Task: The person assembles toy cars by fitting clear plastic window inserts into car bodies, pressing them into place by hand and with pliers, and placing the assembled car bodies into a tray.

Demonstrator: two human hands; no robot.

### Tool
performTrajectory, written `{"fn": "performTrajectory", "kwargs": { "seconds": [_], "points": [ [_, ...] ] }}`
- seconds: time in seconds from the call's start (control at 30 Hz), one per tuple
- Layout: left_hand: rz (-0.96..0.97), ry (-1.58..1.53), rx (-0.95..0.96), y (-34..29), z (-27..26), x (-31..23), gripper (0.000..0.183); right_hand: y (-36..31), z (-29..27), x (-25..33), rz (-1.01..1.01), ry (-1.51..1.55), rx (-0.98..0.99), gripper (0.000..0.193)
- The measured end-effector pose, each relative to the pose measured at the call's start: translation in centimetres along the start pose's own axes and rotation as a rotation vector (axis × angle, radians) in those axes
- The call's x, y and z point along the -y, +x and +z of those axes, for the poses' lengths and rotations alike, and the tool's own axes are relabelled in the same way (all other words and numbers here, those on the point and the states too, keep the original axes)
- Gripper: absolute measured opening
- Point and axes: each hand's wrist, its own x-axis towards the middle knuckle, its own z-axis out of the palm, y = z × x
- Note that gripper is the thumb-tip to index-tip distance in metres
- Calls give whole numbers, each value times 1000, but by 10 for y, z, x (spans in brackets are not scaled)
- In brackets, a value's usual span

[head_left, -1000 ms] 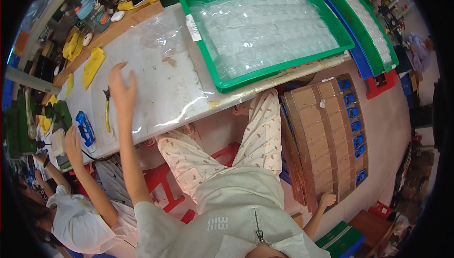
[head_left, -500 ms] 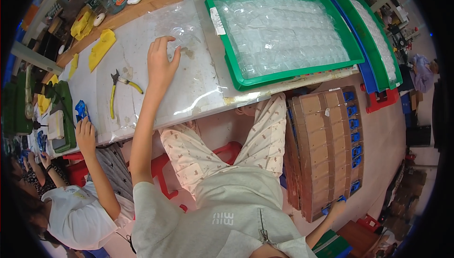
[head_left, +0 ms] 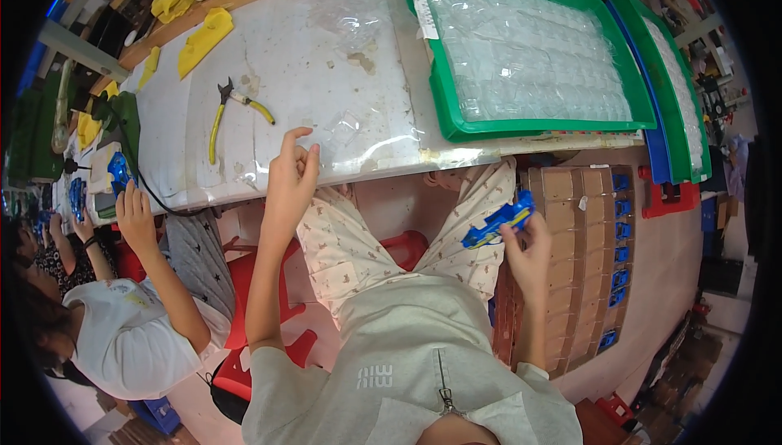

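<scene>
My right hand (head_left: pixel 531 253) grips a blue toy car (head_left: pixel 498 223) with yellow markings, held above my right thigh beside the stack of divided boxes. My left hand (head_left: pixel 292 174) hovers over the near edge of the table (head_left: pixel 212 180), empty, with thumb and forefinger apart. Just beyond its fingertips lies a small clear plastic piece (head_left: pixel 346 125). Pliers (head_left: pixel 218 123) with yellow handles rest on the table to the left of that hand.
A green tray (head_left: pixel 452 115) filled with clear plastic pieces stands at the far right of the table. Divided brown boxes (head_left: pixel 562 262) holding several blue cars sit at my right. On my left, a co-worker's hand (head_left: pixel 134 213) holds a blue part. Yellow scraps (head_left: pixel 204 41) lie farther back.
My right hand has lifted a blue toy car out of the divided box and brought it up toward my lap. My left hand has drawn back toward the table's near edge.
</scene>
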Motion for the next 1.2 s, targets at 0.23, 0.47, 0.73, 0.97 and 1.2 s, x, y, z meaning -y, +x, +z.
{"fn": "performTrajectory", "kwargs": {
  "seconds": [0.23, 0.47, 0.73, 0.97, 1.2],
  "points": [
    [542, 506, -94, -17, 11, 2, 36, 3, 43, 22, -60, 52, 164, 15],
    [812, 443, -58, -53, 53, 34, 26, 4, 36, 26, -28, 137, 90, 14],
    [996, 524, -3, -93, 43, -22, 27, 7, 33, 37, -68, 231, 31, 16],
    [677, 540, 424, -90, 57, 30, 39, 22, 45, 55, -179, 329, 13, 29],
    [795, 565, 197, -109, 38, 5, 41, 42, 68, 64, -381, 313, -67, 73]
  ]
}}
